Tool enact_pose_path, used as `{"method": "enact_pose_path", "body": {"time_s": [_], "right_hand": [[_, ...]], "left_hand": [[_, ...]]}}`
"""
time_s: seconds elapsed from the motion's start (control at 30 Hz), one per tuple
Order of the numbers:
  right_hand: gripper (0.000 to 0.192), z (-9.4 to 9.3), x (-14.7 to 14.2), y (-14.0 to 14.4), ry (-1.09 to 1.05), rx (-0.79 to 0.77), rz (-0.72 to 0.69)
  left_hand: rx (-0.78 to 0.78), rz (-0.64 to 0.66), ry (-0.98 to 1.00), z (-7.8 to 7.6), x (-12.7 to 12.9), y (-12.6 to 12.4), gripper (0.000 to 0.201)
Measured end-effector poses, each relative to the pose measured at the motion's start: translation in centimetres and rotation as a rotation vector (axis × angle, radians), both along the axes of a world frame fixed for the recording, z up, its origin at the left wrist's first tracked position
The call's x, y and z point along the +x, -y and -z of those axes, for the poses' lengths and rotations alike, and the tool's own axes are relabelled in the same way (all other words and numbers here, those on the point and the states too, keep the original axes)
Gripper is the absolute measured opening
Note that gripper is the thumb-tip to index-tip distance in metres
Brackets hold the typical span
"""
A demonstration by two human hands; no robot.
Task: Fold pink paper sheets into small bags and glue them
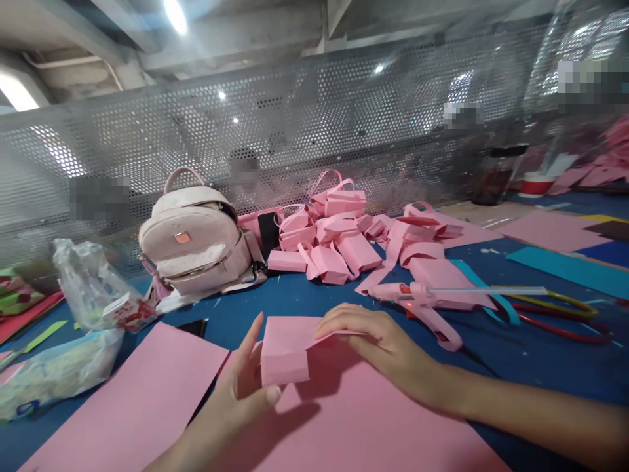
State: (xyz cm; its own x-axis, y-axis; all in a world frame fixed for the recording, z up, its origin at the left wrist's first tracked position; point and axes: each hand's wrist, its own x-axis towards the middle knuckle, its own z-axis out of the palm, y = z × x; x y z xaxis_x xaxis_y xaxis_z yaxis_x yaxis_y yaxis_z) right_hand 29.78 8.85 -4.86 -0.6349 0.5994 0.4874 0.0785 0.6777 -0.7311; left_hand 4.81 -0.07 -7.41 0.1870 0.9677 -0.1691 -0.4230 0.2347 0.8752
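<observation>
A small folded pink paper box (285, 368) is held between my two hands, above a large pink paper sheet (373, 419). My left hand (240, 380) grips it from the left, thumb in front and fingers behind. My right hand (378, 334) pinches a paper flap at the box's right side, thumb beneath and fingers on top. To the right lies a pink hot glue gun (417, 298) with a clear glue stick in its back. A heap of pink paper boxes with strip handles (339, 229) sits behind.
A pale backpack (196, 236) stands at the back left, near a clear plastic bag (88, 288). Scissors with red and yellow handles (565, 321) lie at right. Another pink sheet (142, 393) is at left. A perforated metal screen (295, 124) borders the blue table. Cups stand back right.
</observation>
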Motion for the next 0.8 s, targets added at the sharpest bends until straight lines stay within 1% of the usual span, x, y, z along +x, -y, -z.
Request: {"method": "enact_pose_path", "body": {"time_s": [0.1,0.13,0.17,0.27,0.33,0.4,0.43,0.5,0.53,0.6,0.67,0.73,0.77,0.8], "right_hand": [[0.026,-0.3,-0.1,0.4,0.003,-0.052,-0.060],[0.026,-0.4,-0.1,0.6,0.004,-0.053,-0.079],[0.027,-0.5,-0.1,0.7,0.002,-0.052,-0.095],[0.029,-0.8,-0.1,1.1,0.007,-0.080,-0.110],[0.028,-0.8,-0.1,1.3,0.029,-0.121,-0.070],[0.030,-0.7,-0.1,1.3,0.036,-0.157,0.049],[0.034,-0.6,-0.1,1.2,0.022,-0.173,0.130],[0.043,-0.4,-0.2,0.9,-0.036,-0.205,0.260],[0.044,-0.4,-0.2,0.8,-0.077,-0.231,0.282],[0.047,-0.4,-0.3,0.6,-0.162,-0.294,0.239],[0.058,-0.5,-0.4,0.5,-0.229,-0.345,0.164],[0.066,-0.7,-0.5,0.6,-0.239,-0.383,0.146],[0.063,-0.8,-0.6,0.7,-0.222,-0.401,0.167],[0.056,-0.9,-0.7,0.7,-0.195,-0.420,0.201]], "left_hand": [[0.084,-0.060,-0.236,0.1,-0.6,-0.3,0.112],[0.075,-0.047,-0.254,0.0,-0.7,-0.3,0.109],[0.052,-0.013,-0.233,0.0,-0.8,-0.4,0.106],[0.010,0.084,-0.110,-0.1,-0.9,-0.5,0.097],[0.008,0.086,-0.036,0.0,-0.7,-0.6,0.089],[-0.014,0.100,0.103,0.0,-0.4,-0.8,0.080],[-0.037,0.125,0.198,-0.1,-0.2,-0.8,0.076],[-0.083,0.192,0.373,-0.4,0.2,-0.9,0.075],[-0.105,0.220,0.436,-0.5,0.3,-0.9,0.076],[-0.133,0.245,0.515,-0.8,0.5,-0.9,0.073],[-0.137,0.247,0.552,-0.7,0.5,-0.8,0.069],[-0.141,0.266,0.571,-0.4,0.5,-0.6,0.067],[-0.147,0.294,0.569,-0.2,0.5,-0.4,0.066],[-0.155,0.333,0.554,-0.1,0.6,-0.2,0.064]]}}
